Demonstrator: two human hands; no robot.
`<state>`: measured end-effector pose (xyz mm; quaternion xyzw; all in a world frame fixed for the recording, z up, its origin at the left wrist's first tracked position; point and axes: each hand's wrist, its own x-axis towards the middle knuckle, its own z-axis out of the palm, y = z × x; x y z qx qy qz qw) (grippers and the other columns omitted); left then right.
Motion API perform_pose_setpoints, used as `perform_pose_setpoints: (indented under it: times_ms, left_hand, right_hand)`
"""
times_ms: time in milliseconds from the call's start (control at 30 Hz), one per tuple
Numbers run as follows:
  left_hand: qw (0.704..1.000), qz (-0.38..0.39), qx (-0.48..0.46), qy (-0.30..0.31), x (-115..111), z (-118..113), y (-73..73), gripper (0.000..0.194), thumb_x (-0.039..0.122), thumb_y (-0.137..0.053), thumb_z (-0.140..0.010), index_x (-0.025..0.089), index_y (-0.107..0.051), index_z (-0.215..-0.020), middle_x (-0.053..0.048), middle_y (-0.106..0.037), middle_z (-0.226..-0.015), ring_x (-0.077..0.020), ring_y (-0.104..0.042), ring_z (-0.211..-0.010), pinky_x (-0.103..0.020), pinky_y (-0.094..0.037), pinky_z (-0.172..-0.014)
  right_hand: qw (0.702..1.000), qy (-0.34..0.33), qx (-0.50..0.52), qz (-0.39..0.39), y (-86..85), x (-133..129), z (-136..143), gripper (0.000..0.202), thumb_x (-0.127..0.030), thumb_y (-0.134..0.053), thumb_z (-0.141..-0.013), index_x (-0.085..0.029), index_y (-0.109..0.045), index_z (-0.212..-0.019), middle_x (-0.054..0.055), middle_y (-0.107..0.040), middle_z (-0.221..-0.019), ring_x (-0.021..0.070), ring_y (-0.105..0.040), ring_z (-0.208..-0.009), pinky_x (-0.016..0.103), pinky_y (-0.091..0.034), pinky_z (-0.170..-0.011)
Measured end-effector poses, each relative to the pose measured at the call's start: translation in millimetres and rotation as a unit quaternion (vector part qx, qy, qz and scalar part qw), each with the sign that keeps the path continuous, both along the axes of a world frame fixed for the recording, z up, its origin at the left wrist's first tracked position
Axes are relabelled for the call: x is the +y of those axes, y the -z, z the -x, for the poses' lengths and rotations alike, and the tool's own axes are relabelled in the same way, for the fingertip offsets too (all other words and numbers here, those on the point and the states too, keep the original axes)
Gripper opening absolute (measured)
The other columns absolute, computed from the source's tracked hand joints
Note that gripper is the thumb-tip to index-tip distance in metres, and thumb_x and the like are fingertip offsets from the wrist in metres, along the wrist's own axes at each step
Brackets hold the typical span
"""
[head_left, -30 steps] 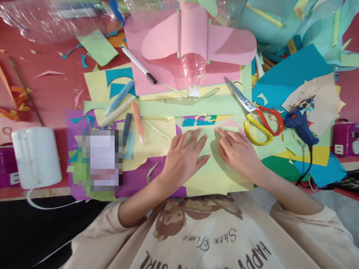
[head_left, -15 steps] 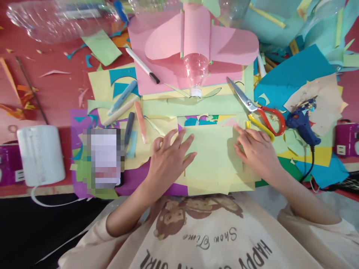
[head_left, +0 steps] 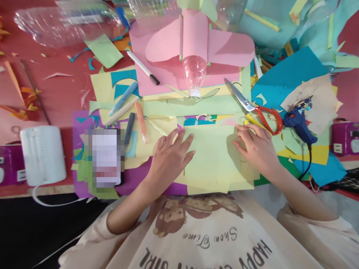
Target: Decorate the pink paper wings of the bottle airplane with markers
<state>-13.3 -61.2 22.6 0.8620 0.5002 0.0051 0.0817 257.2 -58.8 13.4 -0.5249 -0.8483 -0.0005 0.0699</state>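
Both hands lie palm down over the pale green sheet, which rests near the wearer's edge of the worktop, on top of other papers; take its middle as the centre of the dial, with 12 o'clock away from the wearer.

The left hand is at 9 o'clock, its forearm coming in from 8. Its fingers are open and fanned, aimed toward 1 o'clock, with the thumb stretched out toward 2 over the sheet; nothing is gripped.

The right hand is at 3 o'clock, its forearm coming from 4. Its fingers point toward 10, closer together and lightly bent, the thumb apart below the index finger and no object clasped. This hand hides part of the yellow handle of the scissors; whether it touches that handle I cannot tell.

The scissors lie at 1 o'clock, tip toward 11. The glue gun is at 2, the pink-winged bottle near 12, the orange marker at 10 and the phone, its screen blurred, at 9 beyond the left hand.
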Motion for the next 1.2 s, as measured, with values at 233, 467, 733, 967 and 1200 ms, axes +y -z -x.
perform_pose_setpoints:
  times_ms: [233, 467, 733, 967, 1200]
  left_hand:
    - [0.997, -0.039, 0.008, 0.059, 16, 3, -8.2, 0.034, 0.030, -0.046, -0.095, 0.012, -0.063, -0.119, -0.018, -0.064, -0.119, -0.0342, -0.056, -0.116, -0.048, -0.047, -0.092]
    - [0.997, -0.013, 0.027, 0.076, 31, -14, -5.5, 0.036, 0.028, -0.052, -0.092, 0.012, -0.057, -0.125, -0.015, -0.064, -0.120, -0.0303, -0.058, -0.112, -0.042, -0.046, -0.093]
    - [0.998, 0.053, -0.017, -0.010, 44, -19, -15.8, 0.030, 0.012, -0.035, -0.090, 0.017, -0.064, -0.096, -0.006, -0.064, -0.081, -0.0212, -0.062, -0.079, -0.028, -0.042, -0.062]
    - [0.933, 0.116, -0.304, -0.154, 63, 20, -19.8, 0.034, 0.019, -0.047, -0.083, 0.020, -0.031, -0.053, 0.006, -0.025, -0.047, -0.0092, -0.028, -0.045, -0.023, -0.025, -0.049]
    - [0.773, 0.171, -0.554, -0.257, 74, 14, -1.3, 0.028, 0.025, -0.049, -0.083, 0.021, -0.041, -0.057, 0.004, -0.036, -0.052, -0.0081, -0.036, -0.042, -0.022, -0.028, -0.040]
  right_hand:
    - [0.999, -0.027, -0.040, -0.014, -2.7, 20, 6, 0.021, -0.023, -0.054, -0.091, -0.016, -0.064, -0.108, 0.009, -0.071, -0.099, 0.0278, -0.056, -0.097, 0.040, -0.044, -0.086]
    - [1.000, -0.023, 0.020, -0.001, -2.1, 30, 11, 0.022, -0.016, -0.048, -0.093, -0.019, -0.069, -0.100, 0.008, -0.070, -0.095, 0.0241, -0.058, -0.091, 0.038, -0.047, -0.081]
    - [0.991, -0.005, 0.137, -0.008, -26.8, 31, 10, 0.024, -0.025, -0.046, -0.096, -0.021, -0.060, -0.114, 0.011, -0.067, -0.110, 0.0233, -0.061, -0.104, 0.039, -0.049, -0.093]
    - [0.992, 0.110, 0.028, 0.058, -32.5, 32, -28, 0.061, -0.039, -0.044, -0.095, -0.011, -0.029, -0.147, 0.022, -0.060, -0.115, 0.0349, -0.058, -0.110, 0.050, -0.052, -0.088]
    - [0.990, 0.110, -0.051, 0.068, -12.1, 28, -45, 0.058, -0.034, -0.043, -0.093, -0.011, -0.033, -0.146, 0.024, -0.056, -0.117, 0.0384, -0.058, -0.108, 0.054, -0.054, -0.082]
